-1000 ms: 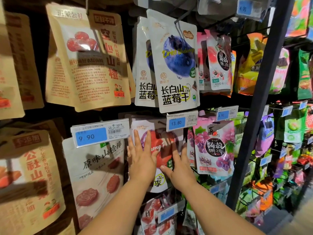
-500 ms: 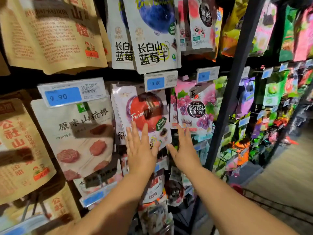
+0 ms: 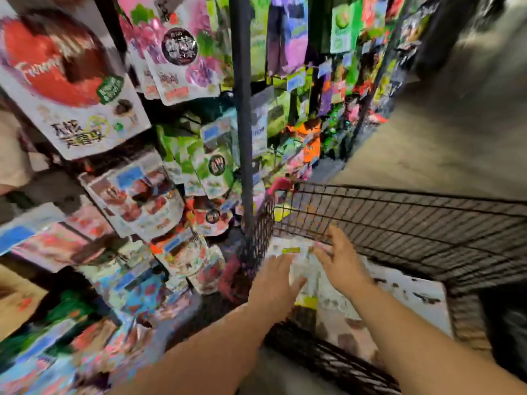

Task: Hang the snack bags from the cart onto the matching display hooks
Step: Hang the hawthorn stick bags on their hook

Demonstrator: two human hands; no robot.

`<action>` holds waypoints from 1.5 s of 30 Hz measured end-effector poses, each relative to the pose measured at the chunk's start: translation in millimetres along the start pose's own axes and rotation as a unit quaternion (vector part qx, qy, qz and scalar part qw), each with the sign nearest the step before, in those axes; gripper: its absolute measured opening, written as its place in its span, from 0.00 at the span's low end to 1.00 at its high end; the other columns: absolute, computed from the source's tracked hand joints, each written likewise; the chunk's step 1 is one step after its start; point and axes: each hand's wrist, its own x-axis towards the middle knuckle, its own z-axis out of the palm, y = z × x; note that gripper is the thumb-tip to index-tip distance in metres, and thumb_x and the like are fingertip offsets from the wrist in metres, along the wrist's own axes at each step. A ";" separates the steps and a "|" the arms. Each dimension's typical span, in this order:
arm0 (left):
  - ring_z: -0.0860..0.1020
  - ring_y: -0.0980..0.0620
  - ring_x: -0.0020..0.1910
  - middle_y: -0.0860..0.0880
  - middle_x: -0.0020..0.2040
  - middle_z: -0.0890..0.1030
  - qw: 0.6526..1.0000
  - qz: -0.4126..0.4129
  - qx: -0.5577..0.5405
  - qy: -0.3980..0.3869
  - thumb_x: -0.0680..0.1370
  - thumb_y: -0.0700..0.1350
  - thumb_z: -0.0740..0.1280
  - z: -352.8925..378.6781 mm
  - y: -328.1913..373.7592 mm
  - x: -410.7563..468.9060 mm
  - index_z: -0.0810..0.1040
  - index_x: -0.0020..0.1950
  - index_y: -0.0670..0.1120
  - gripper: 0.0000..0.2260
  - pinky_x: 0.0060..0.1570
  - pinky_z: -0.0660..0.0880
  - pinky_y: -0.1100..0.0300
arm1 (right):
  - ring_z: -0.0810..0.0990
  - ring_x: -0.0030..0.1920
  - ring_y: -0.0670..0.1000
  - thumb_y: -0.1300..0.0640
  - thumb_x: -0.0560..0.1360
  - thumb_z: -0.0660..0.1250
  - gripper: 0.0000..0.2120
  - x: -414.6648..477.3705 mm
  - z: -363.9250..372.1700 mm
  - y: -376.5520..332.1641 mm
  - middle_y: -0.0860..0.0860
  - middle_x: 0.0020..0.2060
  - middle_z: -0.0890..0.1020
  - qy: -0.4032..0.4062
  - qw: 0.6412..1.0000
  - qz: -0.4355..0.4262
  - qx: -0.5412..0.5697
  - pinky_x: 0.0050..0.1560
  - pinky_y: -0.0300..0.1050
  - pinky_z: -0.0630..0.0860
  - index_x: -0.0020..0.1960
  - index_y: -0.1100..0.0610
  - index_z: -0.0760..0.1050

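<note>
View heavily motion-blurred; print on the packaging mostly unreadable. Black wire cart (image 3: 399, 203) at lower right, front-left corner just beside the black upright post (image 3: 242, 109). Inside the cart: white snack bag (image 3: 302, 259) with yellow-green markings, lying in the front-left corner of the basket. To its right, second white bag (image 3: 405, 292) with dark print, lying flat. Left grip (image 3: 273, 283) lowered into the cart over the left edge of the white snack bag, palm down, fingers smeared by blur; open or closed on the bag: cannot tell. Right grip (image 3: 342, 260) just beside it, over the right part of the same bag, palm down, fingers spread and straight, nothing pinched; contact with the bag not determinable. Left of the post, hanging stock: white bag with red fruit (image 3: 62, 81) at upper left; pink grape bag (image 3: 179, 52) between it and the post; green bags (image 3: 208, 163) lower down, near the post; red-printed bags (image 3: 137, 195) left of those. Blue tag (image 3: 17, 236) at the far left edge. Further hanging bags right of the post, along the aisle, too blurred to identify. Grey floor (image 3: 456, 124) at upper right.
</note>
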 end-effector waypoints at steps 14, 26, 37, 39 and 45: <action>0.76 0.49 0.59 0.53 0.60 0.80 0.965 -0.017 0.163 -0.206 0.79 0.67 0.50 16.3 29.0 -32.5 0.75 0.62 0.61 0.21 0.49 0.71 0.55 | 0.66 0.72 0.60 0.43 0.80 0.59 0.35 -75.4 -7.9 143.4 0.59 0.75 0.63 -0.232 0.940 0.239 -0.078 0.69 0.49 0.65 0.79 0.57 0.48; 0.79 0.53 0.43 0.53 0.43 0.83 0.951 0.031 0.148 -0.271 0.79 0.66 0.51 25.6 2.4 -78.4 0.79 0.49 0.54 0.22 0.46 0.78 0.52 | 0.66 0.72 0.59 0.44 0.77 0.66 0.39 -77.9 17.7 172.2 0.58 0.76 0.62 -0.325 0.893 0.286 -0.120 0.71 0.49 0.65 0.79 0.58 0.52; 0.76 0.57 0.38 0.55 0.36 0.78 0.953 0.021 0.160 -0.258 0.78 0.67 0.54 22.3 -1.2 -72.6 0.78 0.44 0.55 0.20 0.42 0.76 0.56 | 0.78 0.60 0.60 0.61 0.69 0.76 0.23 -74.8 49.3 262.9 0.59 0.59 0.81 -0.192 0.887 0.411 0.082 0.60 0.55 0.75 0.61 0.61 0.76; 0.77 0.57 0.42 0.56 0.40 0.80 0.951 0.010 0.164 -0.264 0.77 0.68 0.54 22.2 -1.0 -70.9 0.79 0.50 0.58 0.20 0.45 0.76 0.57 | 0.81 0.53 0.60 0.65 0.65 0.77 0.24 -71.6 60.0 278.1 0.60 0.52 0.83 -0.143 0.889 0.422 0.109 0.57 0.60 0.79 0.59 0.62 0.77; 0.77 0.57 0.42 0.55 0.39 0.80 0.952 0.003 0.169 -0.257 0.76 0.68 0.55 23.3 2.6 -67.7 0.79 0.49 0.57 0.19 0.45 0.76 0.57 | 0.81 0.54 0.61 0.52 0.67 0.76 0.25 -64.6 72.7 263.2 0.60 0.55 0.82 -0.147 0.890 0.416 0.118 0.57 0.59 0.78 0.61 0.59 0.76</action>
